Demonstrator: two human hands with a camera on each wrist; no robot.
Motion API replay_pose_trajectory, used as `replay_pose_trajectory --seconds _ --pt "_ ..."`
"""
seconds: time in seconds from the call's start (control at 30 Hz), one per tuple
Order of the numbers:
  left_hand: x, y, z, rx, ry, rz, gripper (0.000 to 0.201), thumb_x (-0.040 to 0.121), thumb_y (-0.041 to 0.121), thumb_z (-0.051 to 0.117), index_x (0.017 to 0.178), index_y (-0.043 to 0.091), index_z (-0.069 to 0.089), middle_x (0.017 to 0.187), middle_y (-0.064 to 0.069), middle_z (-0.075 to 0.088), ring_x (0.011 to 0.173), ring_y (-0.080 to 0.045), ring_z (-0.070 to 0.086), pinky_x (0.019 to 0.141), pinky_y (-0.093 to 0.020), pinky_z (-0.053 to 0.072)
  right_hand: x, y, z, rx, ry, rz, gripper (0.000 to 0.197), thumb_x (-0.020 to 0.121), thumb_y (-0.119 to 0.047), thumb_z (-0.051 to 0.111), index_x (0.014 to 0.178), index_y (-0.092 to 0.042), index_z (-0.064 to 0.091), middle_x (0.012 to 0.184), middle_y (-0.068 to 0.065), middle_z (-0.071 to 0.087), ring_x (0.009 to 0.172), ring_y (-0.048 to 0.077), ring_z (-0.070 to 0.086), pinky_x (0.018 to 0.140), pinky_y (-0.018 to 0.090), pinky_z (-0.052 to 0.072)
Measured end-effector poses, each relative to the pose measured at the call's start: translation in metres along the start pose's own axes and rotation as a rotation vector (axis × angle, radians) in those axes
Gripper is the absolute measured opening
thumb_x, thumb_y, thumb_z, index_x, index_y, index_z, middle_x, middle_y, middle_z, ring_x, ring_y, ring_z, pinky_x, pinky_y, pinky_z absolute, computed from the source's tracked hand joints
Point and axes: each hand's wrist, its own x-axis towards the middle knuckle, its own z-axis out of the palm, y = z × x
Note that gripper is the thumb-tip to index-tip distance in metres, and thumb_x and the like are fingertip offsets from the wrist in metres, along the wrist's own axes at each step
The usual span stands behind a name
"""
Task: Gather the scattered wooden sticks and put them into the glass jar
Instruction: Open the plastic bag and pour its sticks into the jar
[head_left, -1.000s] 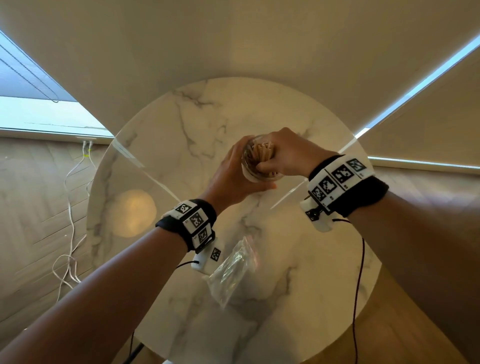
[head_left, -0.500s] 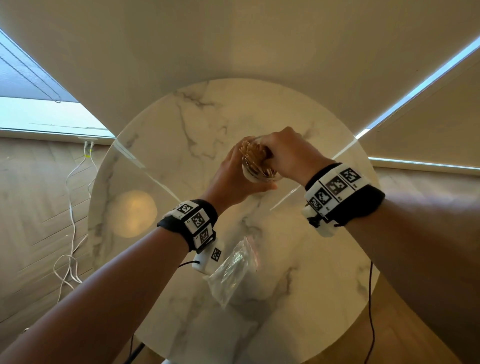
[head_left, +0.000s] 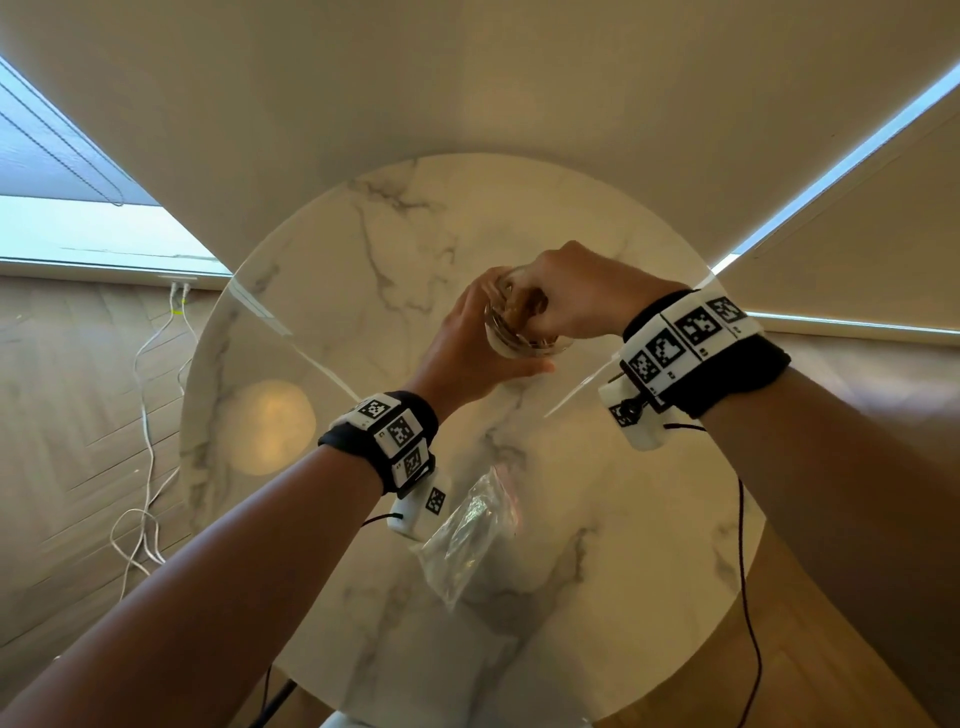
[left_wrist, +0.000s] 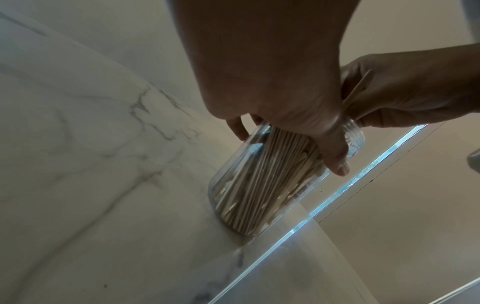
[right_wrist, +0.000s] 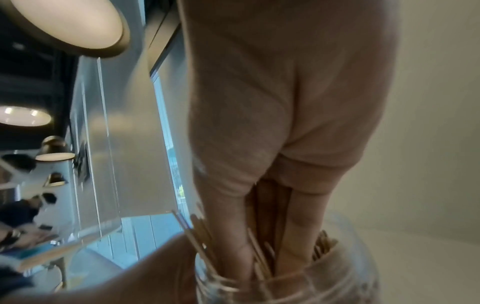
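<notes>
A clear glass jar (head_left: 511, 340) stands slightly tilted on the round marble table (head_left: 363, 649). My left hand (head_left: 470, 343) grips its side, thumb toward me. The left wrist view shows the jar (left_wrist: 249, 191) packed with wooden sticks (left_wrist: 262, 181), its base on the marble. My right hand (head_left: 550, 306) hovers over the jar mouth, fingers pointing down into it. In the right wrist view its fingers (right_wrist: 293, 226) pinch a small bundle of sticks (right_wrist: 270, 205) whose lower ends sit inside the jar (right_wrist: 337, 283) among the others. No loose sticks show on the table.
A crumpled clear plastic bag (head_left: 467, 535) lies on the table just behind my left wrist. White cables (head_left: 145, 415) trail over the wooden floor to the left. A wall and window blinds close off the far side of the table.
My right hand has sunk lower onto the jar mouth, pushing its sticks further in; the stick ends seen earlier are now mostly covered. The left hand keeps its hold.
</notes>
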Motion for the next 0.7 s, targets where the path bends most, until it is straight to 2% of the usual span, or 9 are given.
replay_pose_trajectory --seconds 0.07,0.13,0.2,0.3,0.37,0.43,0.5,0.6,0.7 --pt "0.0 -0.001 0.001 0.007 0.007 0.0 0.114 0.055 0.043 0.1 0.15 0.021 0.041 0.142 0.003 0.056 0.128 -0.012 0.053 0.103 -0.026 0.044 -0.003 -0.002 0.001 -0.008 -0.028 -0.049 0.02 0.089 -0.014 0.071 0.107 -0.019 0.077 0.096 0.001 0.072 0.084 0.02 0.066 0.077 0.035 0.055" --pt "0.001 -0.002 0.001 0.013 0.005 -0.009 0.116 0.054 0.044 0.1 0.151 0.022 0.039 0.143 0.002 0.055 0.129 -0.014 0.053 0.106 -0.032 0.047 0.0 -0.003 0.009 -0.066 0.002 -0.044 0.028 0.089 -0.007 0.068 0.113 -0.017 0.075 0.098 0.007 0.073 0.081 0.024 0.064 0.076 0.037 0.055" --pt "0.001 -0.002 0.001 0.015 0.003 0.001 0.116 0.055 0.046 0.099 0.151 0.022 0.039 0.143 0.003 0.055 0.129 -0.014 0.053 0.107 -0.036 0.048 0.002 -0.004 0.016 -0.069 0.022 -0.03 0.04 0.087 -0.006 0.069 0.123 -0.022 0.071 0.101 0.006 0.073 0.083 0.024 0.066 0.075 0.036 0.056" --pt "0.0 -0.001 0.001 0.021 -0.003 0.003 0.117 0.054 0.051 0.098 0.15 0.023 0.038 0.142 0.001 0.056 0.127 -0.017 0.055 0.106 -0.04 0.05 0.001 0.003 0.005 0.008 0.011 -0.044 0.042 0.081 -0.019 0.078 0.122 -0.024 0.071 0.103 -0.001 0.073 0.092 0.018 0.068 0.082 0.035 0.056" --pt "0.0 -0.001 0.0 0.03 -0.005 0.007 0.118 0.053 0.058 0.094 0.15 0.022 0.037 0.142 0.0 0.056 0.126 -0.017 0.056 0.103 -0.036 0.051 -0.003 0.008 -0.009 0.099 0.031 -0.03 0.047 0.077 -0.028 0.084 0.123 -0.026 0.071 0.107 -0.008 0.071 0.094 0.01 0.067 0.083 0.029 0.055" --pt "-0.001 0.0 0.0 0.042 -0.007 0.0 0.116 0.055 0.055 0.095 0.15 0.019 0.038 0.142 0.0 0.055 0.124 -0.012 0.055 0.098 -0.025 0.047 -0.007 0.007 -0.012 0.176 0.048 -0.05 0.044 0.075 -0.031 0.086 0.116 -0.029 0.072 0.104 -0.013 0.07 0.093 0.002 0.066 0.082 0.023 0.054" --pt "0.0 0.001 -0.001 0.045 -0.01 -0.003 0.11 0.059 0.043 0.098 0.149 0.019 0.039 0.141 0.001 0.055 0.121 -0.005 0.05 0.093 -0.012 0.04 -0.007 0.002 -0.003 0.212 0.044 -0.093 0.031 0.078 -0.032 0.085 0.105 -0.028 0.074 0.098 -0.014 0.072 0.09 -0.001 0.067 0.079 0.024 0.055" --pt "0.0 0.001 -0.001 0.021 -0.013 -0.016 0.111 0.059 0.039 0.1 0.15 0.022 0.038 0.14 0.004 0.055 0.121 -0.007 0.053 0.093 -0.014 0.042 -0.004 0.006 0.006 0.225 0.141 -0.073 0.01 0.086 -0.025 0.078 0.091 -0.019 0.072 0.087 -0.009 0.069 0.087 0.012 0.068 0.075 0.03 0.056" --pt "0.0 0.001 -0.002 0.02 -0.011 -0.023 0.114 0.056 0.043 0.1 0.149 0.022 0.039 0.136 0.008 0.056 0.118 -0.005 0.054 0.093 -0.012 0.043 -0.005 0.016 0.003 0.147 0.208 -0.005 0.007 0.091 -0.013 0.071 0.086 -0.01 0.069 0.083 -0.001 0.065 0.084 0.024 0.068 0.072 0.033 0.055"
